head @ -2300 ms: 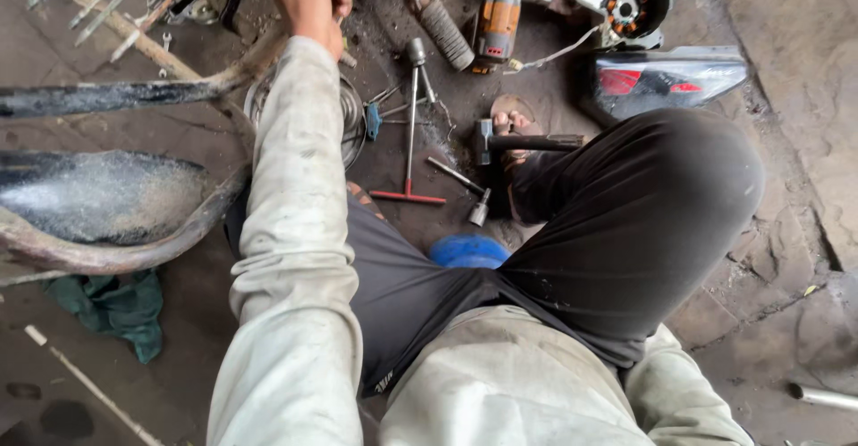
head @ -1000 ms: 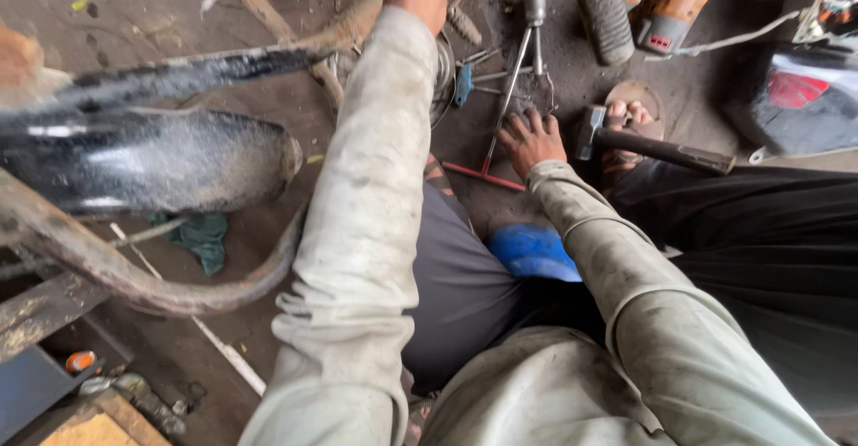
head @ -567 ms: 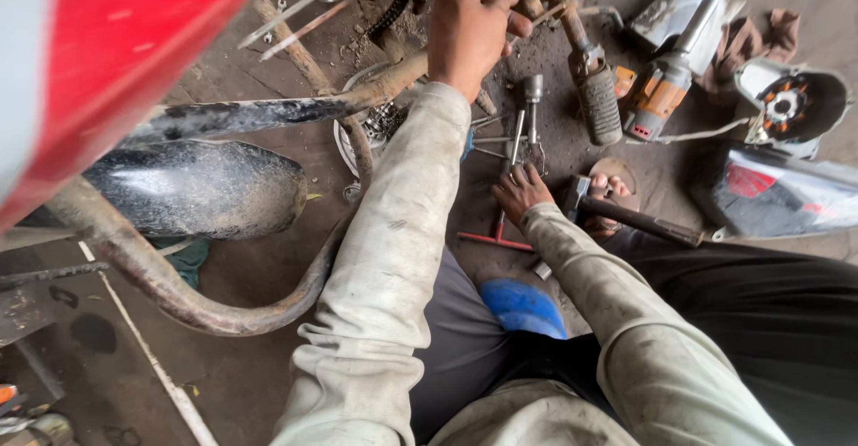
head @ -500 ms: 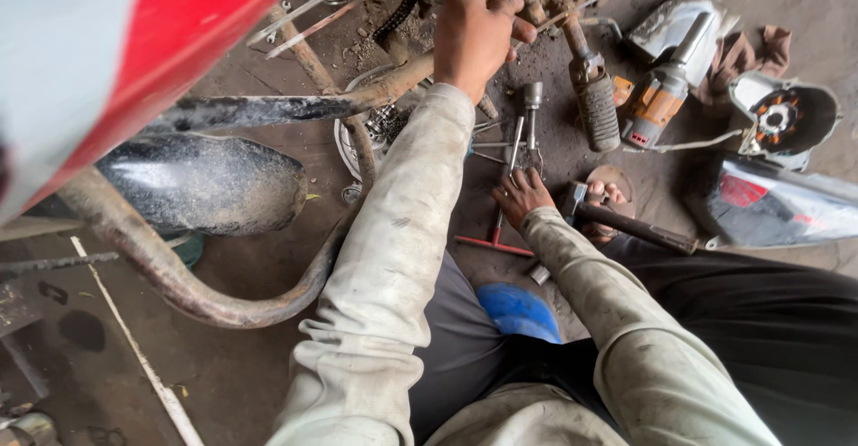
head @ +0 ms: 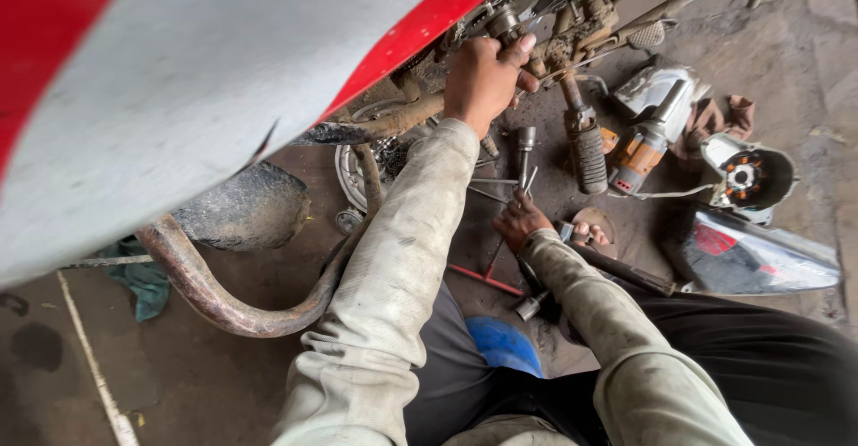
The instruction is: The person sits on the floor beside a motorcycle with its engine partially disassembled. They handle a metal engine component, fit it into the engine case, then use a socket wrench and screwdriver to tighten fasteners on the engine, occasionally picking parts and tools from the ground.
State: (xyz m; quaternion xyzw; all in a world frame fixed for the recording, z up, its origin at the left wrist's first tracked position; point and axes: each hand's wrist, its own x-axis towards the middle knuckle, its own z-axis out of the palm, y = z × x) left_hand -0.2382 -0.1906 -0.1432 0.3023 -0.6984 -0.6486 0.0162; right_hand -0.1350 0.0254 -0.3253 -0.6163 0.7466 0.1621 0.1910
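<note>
Under red tank [head: 223, 79], left hand [head: 483, 79] hides gripped engine part.

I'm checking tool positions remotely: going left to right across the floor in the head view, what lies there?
Green rag → rusty exhaust pipe → right hand among the loose tools → ribbed footpeg → orange power tool → round engine cover.

I'm in a motorcycle repair workshop: a red tank [head: 223, 71] looms over me, a rusty exhaust pipe [head: 223, 303] curves by my knee, and sockets [head: 525, 138], a power tool [head: 639, 155] and an engine cover [head: 746, 178] lie on the oil-stained concrete floor [head: 179, 383].
</note>
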